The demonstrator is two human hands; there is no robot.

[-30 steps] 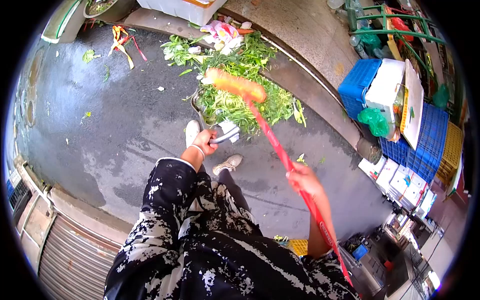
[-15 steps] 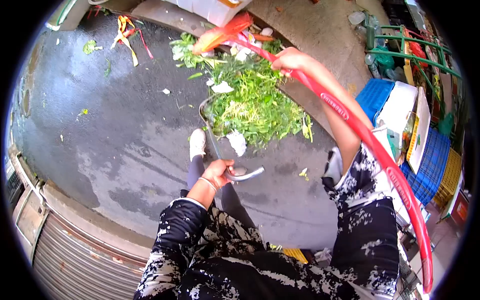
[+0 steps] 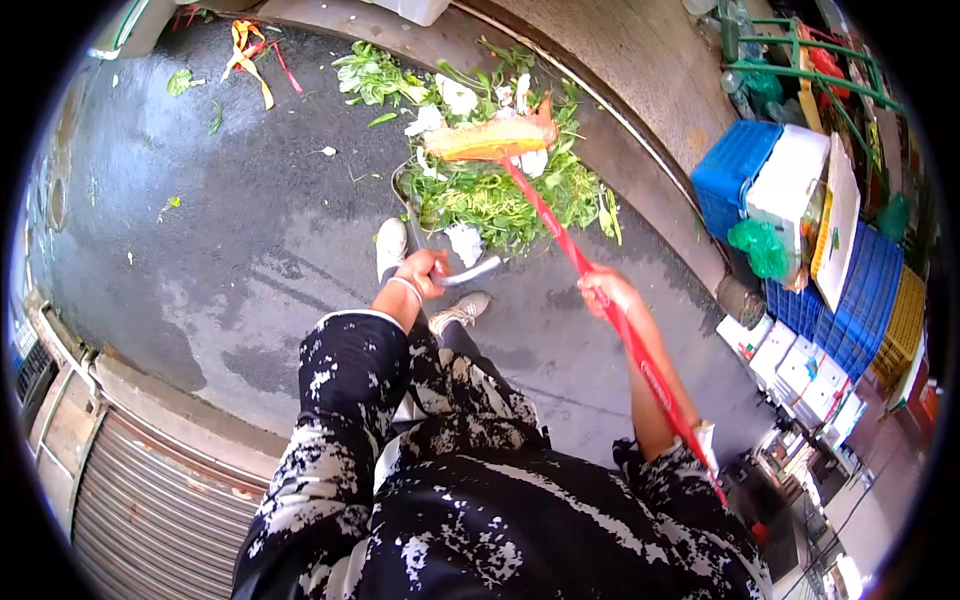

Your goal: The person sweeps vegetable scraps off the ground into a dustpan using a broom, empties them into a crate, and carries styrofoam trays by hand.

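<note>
My right hand (image 3: 610,293) is clamped round the red broom handle (image 3: 560,232), which runs from beside my right forearm up to the orange broom head (image 3: 490,138). The head lies across my view of the heap of greens (image 3: 470,200), with leaves showing on both sides of it; I can't tell how hard it presses on them. My left hand (image 3: 420,275), lower and nearer my feet, is closed on a curved metal handle (image 3: 475,270), whose bent end pokes out to the right of my fist. A thin metal rim (image 3: 404,205) edges the left side of the heap, though the greens hide much of it. A crumpled white scrap (image 3: 464,243) sits just above the curved metal handle, at the heap's near edge, and a leafy bunch (image 3: 375,75) lies beyond, on the dark wet ground (image 3: 260,200)
</note>
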